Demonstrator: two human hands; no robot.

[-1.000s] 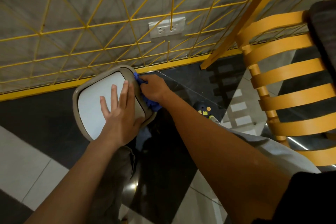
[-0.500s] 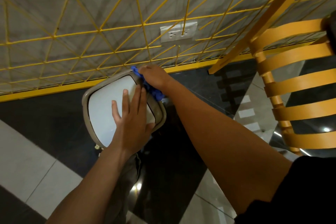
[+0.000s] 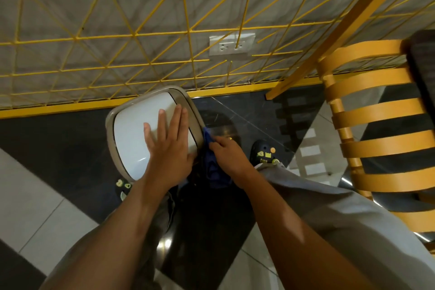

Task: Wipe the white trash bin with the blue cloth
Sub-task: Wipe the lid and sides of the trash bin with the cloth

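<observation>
Here the bin (image 3: 134,134) is seen from above, standing on the dark floor (image 3: 58,143) close to the yellow grid (image 3: 141,30). The left hand (image 3: 169,148) is laid flat on the white lid with its fingers straight, so the bin is steadied rather than gripped. The cloth (image 3: 213,169) is bunched in the right hand (image 3: 229,158), whose fingers are curled round it. It is pressed against the right side of the bin, just below the grey rim (image 3: 196,120), and a blue tip shows at the rim's edge.

The step in hand is judged to be the wiping of the rim and right flank. How much of the sides has been cleaned cannot be told. For the next move, a stroke along the rim or down the side would be called for. Pressure should be matched against the bracing hand so that the bin is not tipped or slid toward the wall. The left hand would need to be shifted before the lid itself is wiped.
</observation>
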